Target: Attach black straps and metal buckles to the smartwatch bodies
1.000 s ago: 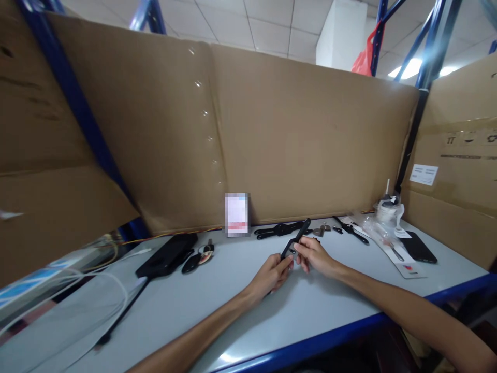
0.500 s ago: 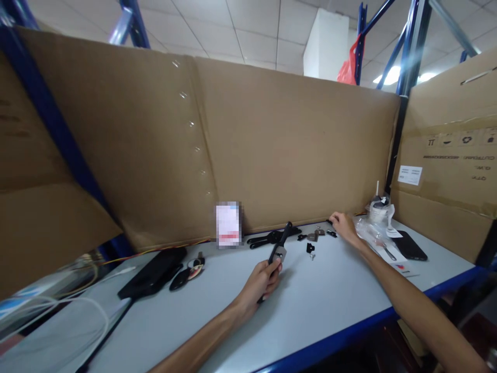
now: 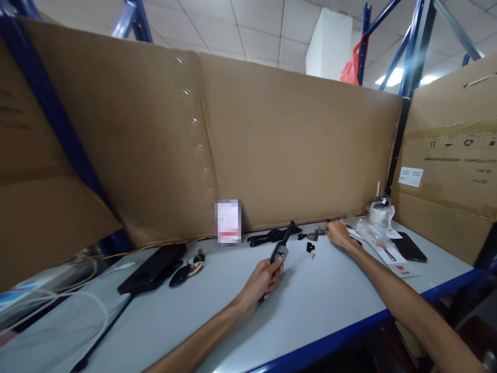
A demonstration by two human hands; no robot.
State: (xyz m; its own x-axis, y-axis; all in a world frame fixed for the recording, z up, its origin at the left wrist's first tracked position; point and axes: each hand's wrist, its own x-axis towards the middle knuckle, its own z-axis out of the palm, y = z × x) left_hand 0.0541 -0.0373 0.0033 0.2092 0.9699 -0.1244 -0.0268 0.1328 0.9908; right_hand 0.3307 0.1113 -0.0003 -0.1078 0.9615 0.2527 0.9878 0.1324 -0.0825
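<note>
My left hand [image 3: 264, 280] is closed around one handle of a black spokeshave [image 3: 288, 237], held slanting above the table. A grey metal plate shows in the spokeshave's middle, beside my thumb. At the back of the table my right hand [image 3: 337, 234] has its fingers bent together on the surface among small parts; what they hold, if anything, is hidden. Just left of it lie grey-brown metal pieces [image 3: 312, 236] and a small black piece [image 3: 302, 236]. Nearer me are another black piece [image 3: 310, 247] and a small silver screw [image 3: 312, 256]. Further black spokeshaves [image 3: 267, 238] lie behind my left hand.
A cardboard wall [image 3: 303, 155] closes off the back. To the right are a clear plastic bag [image 3: 368, 233], a black phone [image 3: 410, 246] and a wrapped cup [image 3: 379, 212]. A black box with a cable [image 3: 153, 269] and keys [image 3: 186, 272] lie on the left.
My right hand has moved left and slightly towards me along the back of the table, closer to the metal pieces. My left hand keeps the spokeshave in nearly the same place.
</note>
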